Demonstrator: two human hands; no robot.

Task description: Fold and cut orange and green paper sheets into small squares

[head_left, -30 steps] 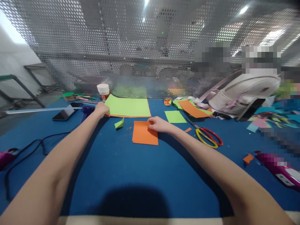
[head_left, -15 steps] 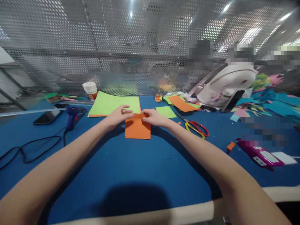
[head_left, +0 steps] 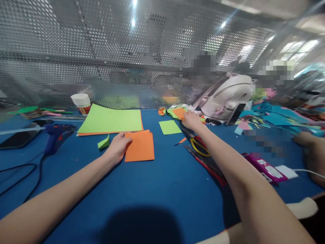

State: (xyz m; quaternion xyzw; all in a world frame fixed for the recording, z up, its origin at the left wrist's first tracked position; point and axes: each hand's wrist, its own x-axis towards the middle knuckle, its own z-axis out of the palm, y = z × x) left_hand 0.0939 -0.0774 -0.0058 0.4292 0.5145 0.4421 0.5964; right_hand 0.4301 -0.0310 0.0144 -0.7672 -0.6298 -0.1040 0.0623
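The left hand (head_left: 118,146) rests flat, fingers spread, on the orange rectangular paper sheet (head_left: 139,146); the right hand (head_left: 191,120) reaches far, loosely open, touching orange paper scraps (head_left: 178,112).

right hand (head_left: 191,119): left orange sheet (head_left: 140,146) → reached scrap pile (head_left: 177,113) | left hand (head_left: 117,146): now alone on sheet

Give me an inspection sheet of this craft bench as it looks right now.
Surface: blue felt tabletop.
Job's things: folded orange paper sheet; orange paper scrap pile.
Clutter: large green paper sheet, small green paper square, yellow-and-red scissors, stacked paper cups, blue glue gun, white backpack.
Grippers: left hand rests on the orange sheet; right hand at the scrap pile.
Cables: black cord.
Surroundings: perforated metal screen; another person's hand.
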